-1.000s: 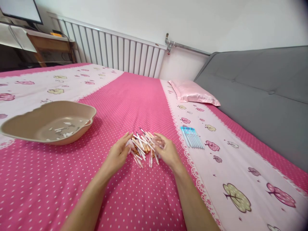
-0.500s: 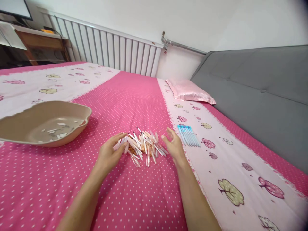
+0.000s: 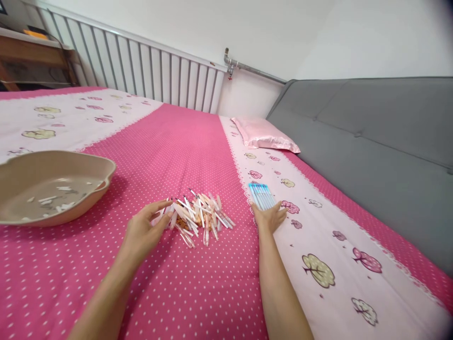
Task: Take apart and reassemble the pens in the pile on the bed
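A loose heap of white and orange pen parts (image 3: 198,215) lies on the pink dotted bedsheet (image 3: 184,146). My left hand (image 3: 143,229) rests at the heap's left edge, fingers stretched out and touching the nearest pieces. My right hand (image 3: 269,216) lies flat and open on the sheet, its fingertips at the near end of a neat row of blue pens (image 3: 262,195). Neither hand holds anything that I can see.
A tan shallow basin (image 3: 53,186) with several small white pieces stands at the left. A pink pillow (image 3: 264,134) lies by the grey padded headboard (image 3: 364,151). A white radiator (image 3: 141,71) runs along the far wall.
My right hand has left the heap and moved right to the row of blue pens. My left hand stays at the heap's left edge. The view has shifted right.
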The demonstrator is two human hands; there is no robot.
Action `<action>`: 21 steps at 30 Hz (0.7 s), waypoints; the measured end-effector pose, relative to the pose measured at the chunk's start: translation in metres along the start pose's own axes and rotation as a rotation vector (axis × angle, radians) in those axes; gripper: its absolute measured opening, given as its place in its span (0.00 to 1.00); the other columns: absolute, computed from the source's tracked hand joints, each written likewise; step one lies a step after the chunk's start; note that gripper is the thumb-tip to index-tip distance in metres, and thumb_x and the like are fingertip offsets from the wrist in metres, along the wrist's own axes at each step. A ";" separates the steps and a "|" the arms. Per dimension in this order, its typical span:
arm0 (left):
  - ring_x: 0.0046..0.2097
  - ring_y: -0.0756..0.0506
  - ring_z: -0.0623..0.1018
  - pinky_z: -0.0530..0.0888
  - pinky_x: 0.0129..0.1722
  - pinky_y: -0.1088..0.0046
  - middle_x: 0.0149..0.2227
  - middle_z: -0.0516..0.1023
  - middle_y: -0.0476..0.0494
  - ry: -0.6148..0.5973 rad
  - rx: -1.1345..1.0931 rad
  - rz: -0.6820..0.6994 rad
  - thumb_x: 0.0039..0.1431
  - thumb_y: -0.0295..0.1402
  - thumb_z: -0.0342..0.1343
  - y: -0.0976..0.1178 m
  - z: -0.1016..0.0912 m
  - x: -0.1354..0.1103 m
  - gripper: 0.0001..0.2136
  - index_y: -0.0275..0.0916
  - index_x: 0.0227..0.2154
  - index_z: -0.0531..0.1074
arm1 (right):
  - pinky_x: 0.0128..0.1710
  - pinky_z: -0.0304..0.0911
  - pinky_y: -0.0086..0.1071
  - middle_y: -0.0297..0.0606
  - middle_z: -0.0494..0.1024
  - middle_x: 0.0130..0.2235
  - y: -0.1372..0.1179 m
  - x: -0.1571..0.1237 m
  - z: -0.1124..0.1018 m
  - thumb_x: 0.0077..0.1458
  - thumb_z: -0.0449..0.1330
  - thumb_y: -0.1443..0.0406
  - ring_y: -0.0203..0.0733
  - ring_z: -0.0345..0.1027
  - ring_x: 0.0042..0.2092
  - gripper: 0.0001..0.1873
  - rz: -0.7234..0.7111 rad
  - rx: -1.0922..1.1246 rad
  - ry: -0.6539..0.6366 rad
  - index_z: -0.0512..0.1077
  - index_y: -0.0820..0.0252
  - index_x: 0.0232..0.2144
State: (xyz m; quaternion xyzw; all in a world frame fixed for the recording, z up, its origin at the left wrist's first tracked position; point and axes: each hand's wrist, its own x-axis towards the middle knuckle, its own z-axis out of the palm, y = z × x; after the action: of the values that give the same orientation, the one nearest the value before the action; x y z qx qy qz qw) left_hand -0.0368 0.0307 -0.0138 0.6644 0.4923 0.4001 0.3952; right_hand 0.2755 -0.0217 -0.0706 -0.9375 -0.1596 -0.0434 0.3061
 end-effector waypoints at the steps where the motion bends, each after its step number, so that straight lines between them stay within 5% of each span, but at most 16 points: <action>1: 0.45 0.37 0.77 0.72 0.44 0.58 0.46 0.77 0.34 -0.001 0.001 -0.002 0.45 0.48 0.56 -0.001 0.000 0.000 0.27 0.34 0.45 0.72 | 0.59 0.42 0.45 0.64 0.44 0.63 0.000 0.000 0.002 0.42 0.58 0.44 0.63 0.41 0.63 0.56 0.001 -0.028 -0.006 0.42 0.72 0.62; 11: 0.44 0.37 0.78 0.73 0.44 0.59 0.43 0.78 0.33 -0.008 -0.011 -0.011 0.44 0.48 0.57 -0.007 -0.003 0.002 0.26 0.34 0.43 0.73 | 0.51 0.50 0.48 0.60 0.60 0.55 -0.008 0.011 0.005 0.40 0.56 0.42 0.61 0.53 0.55 0.52 0.051 -0.155 0.014 0.50 0.70 0.58; 17: 0.43 0.37 0.78 0.74 0.43 0.59 0.42 0.79 0.35 0.000 0.053 0.020 0.45 0.47 0.56 -0.010 -0.004 0.003 0.24 0.35 0.42 0.74 | 0.49 0.55 0.45 0.59 0.67 0.50 -0.013 0.014 -0.001 0.50 0.53 0.55 0.58 0.60 0.52 0.30 -0.033 -0.212 -0.070 0.60 0.72 0.50; 21: 0.43 0.37 0.78 0.73 0.44 0.59 0.42 0.79 0.36 0.011 0.119 0.052 0.45 0.47 0.55 -0.012 -0.005 0.003 0.23 0.36 0.41 0.75 | 0.43 0.61 0.42 0.60 0.69 0.47 -0.015 0.019 -0.003 0.52 0.54 0.58 0.55 0.67 0.48 0.26 -0.020 -0.210 -0.159 0.60 0.71 0.49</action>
State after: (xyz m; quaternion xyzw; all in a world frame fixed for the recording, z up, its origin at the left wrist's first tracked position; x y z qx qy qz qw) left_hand -0.0446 0.0364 -0.0223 0.6972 0.4998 0.3839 0.3418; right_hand 0.2888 -0.0069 -0.0561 -0.9633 -0.1872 0.0113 0.1921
